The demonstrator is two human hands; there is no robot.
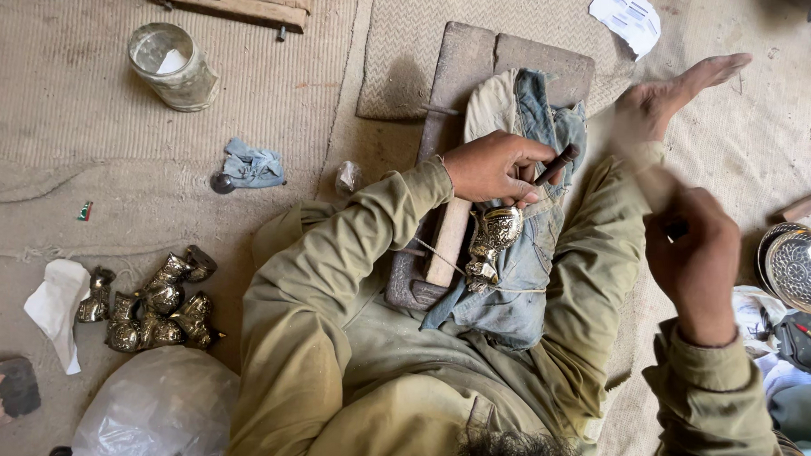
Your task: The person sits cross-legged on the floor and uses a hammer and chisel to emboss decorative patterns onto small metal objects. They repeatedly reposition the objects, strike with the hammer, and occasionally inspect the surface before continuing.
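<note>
Dusty woven floor matting (94, 145) everywhere, and the person's sitting right on it with a worn wooden block (469, 68) between the legs, a faded blue denim rag (539, 125) draped over it. On the rag, near the block's middle, lies a small embossed silvery metal vessel (492, 240). The left hand (496, 166) pins it there, fingers wrapped round a dark-handled punch tool (556, 163) whose tip I can't really see. The right hand (692, 256) is raised off to the side, fist closed; it's blurry, so what it grips I can't tell.

Looks to me like mid-chasing work on the vessel's surface. The next strike would need the punch held steady and the piece not rolling on the cloth.

Containers: a cloudy glass jar (173, 65) toward the mat's far left corner, something pale inside. A patterned metal bowl (799, 267) at the right edge, seemingly nothing in it. A heap of similar brassy metal vessels (156, 305) sits loose at left beside a white cloth (57, 307).
</note>
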